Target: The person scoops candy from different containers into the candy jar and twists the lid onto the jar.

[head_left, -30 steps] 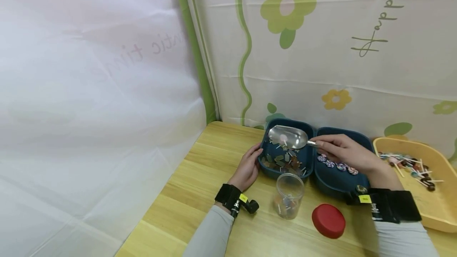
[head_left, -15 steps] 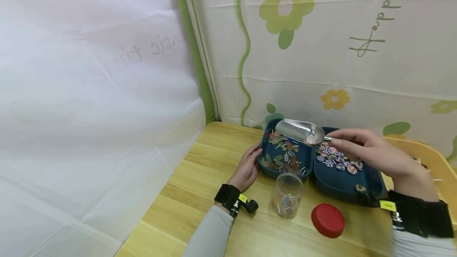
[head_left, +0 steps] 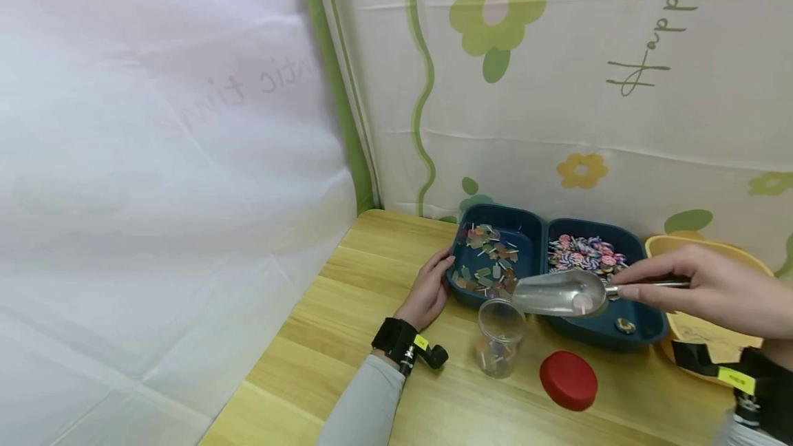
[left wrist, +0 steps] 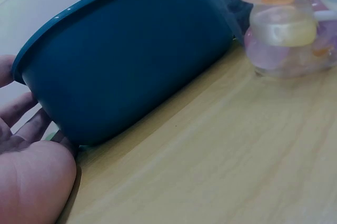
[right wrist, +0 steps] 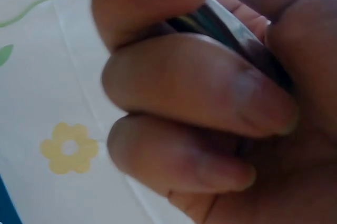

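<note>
The left hand (head_left: 427, 289) rests with relaxed fingers against the blue tray's (head_left: 495, 215) left wall. The clear jar (head_left: 499, 338) stands just before it. Above the jar's rim, the right hand (head_left: 712, 291) pinches the metal scoop's (head_left: 560, 292) handle.

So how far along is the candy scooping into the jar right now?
Partly done: the clear jar holds a few candies. In hand: the right hand holds the metal scoop at its mouth. Left: the red lid lies off. The left hand touches the blue tray.

Shiny metal scoop (head_left: 560, 292), clear plastic jar (head_left: 500, 338), glossy red plastic lid (head_left: 568, 381), smooth pale wooden table (head_left: 347, 336).
</note>
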`<state>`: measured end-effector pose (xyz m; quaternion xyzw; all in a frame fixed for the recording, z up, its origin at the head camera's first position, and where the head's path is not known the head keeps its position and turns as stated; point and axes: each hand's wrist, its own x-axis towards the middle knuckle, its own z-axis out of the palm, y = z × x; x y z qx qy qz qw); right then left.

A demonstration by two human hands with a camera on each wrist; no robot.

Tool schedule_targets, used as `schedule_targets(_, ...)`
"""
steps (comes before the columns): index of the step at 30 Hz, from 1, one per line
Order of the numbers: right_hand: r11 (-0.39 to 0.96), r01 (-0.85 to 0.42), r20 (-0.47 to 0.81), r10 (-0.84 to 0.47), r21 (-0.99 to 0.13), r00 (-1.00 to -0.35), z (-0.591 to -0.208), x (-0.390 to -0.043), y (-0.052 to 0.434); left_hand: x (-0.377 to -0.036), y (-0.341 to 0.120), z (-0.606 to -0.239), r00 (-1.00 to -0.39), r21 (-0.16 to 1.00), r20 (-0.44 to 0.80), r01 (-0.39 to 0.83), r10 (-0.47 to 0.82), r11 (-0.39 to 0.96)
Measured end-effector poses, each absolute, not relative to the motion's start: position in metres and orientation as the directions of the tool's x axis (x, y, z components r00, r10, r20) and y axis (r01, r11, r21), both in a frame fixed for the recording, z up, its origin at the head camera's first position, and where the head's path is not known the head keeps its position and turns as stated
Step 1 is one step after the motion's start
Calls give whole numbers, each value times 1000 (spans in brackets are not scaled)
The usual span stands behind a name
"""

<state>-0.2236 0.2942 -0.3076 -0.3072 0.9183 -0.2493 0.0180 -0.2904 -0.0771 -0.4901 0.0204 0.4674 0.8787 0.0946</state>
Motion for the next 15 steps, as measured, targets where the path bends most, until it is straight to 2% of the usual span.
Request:
schedule_targets(3, 685, -565, 78, -603, -460, -794, -306, -220, 294, -290, -77, -490, -981, 826, -51, -147, 187, -544)
schedule_targets(10, 614, -620, 75, -678, -489, -731, -307, -221, 295, -288, -77, -489, -981, 830, -45, -141, 187, -540)
schedule_targets(15, 612, -609, 50, -684, -505, -728, -307, -220, 296, -287, -77, -488, -981, 833, -49, -143, 186, -534)
